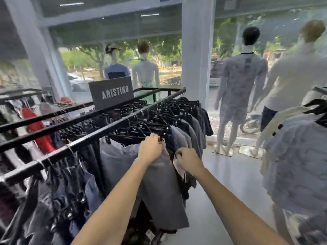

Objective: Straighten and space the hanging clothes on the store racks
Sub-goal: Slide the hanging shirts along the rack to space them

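head view looks down along a long black metal rail [99,131] that runs from near left to far right, packed with black plastic clip hangers [141,128]. the left hand [149,147] has its fingers curled over the waistband of a grey cloth garment [159,188], right at the hanger clip under the rail, in the middle of the scene. the right hand [188,160] sits just right of it, fingers bunched and seemingly pinching a pale paper tag [179,167] at the garment's right edge; blur makes the exact hold hard to read. i judge the step in hand to be squaring this one piece and setting its gap. to do it well, steer from the top: slide the hook along the rail with the left hand rather than tugging the cloth, which could pull it out of the clips. tuck the tag behind the fabric, then smooth downward so the cloth hangs flat. the darker garments [191,131] further right look crowded, so open an even gap on that side. farther off a dark grey sign [111,92] stands on the rack and mannequins [242,82] face the window
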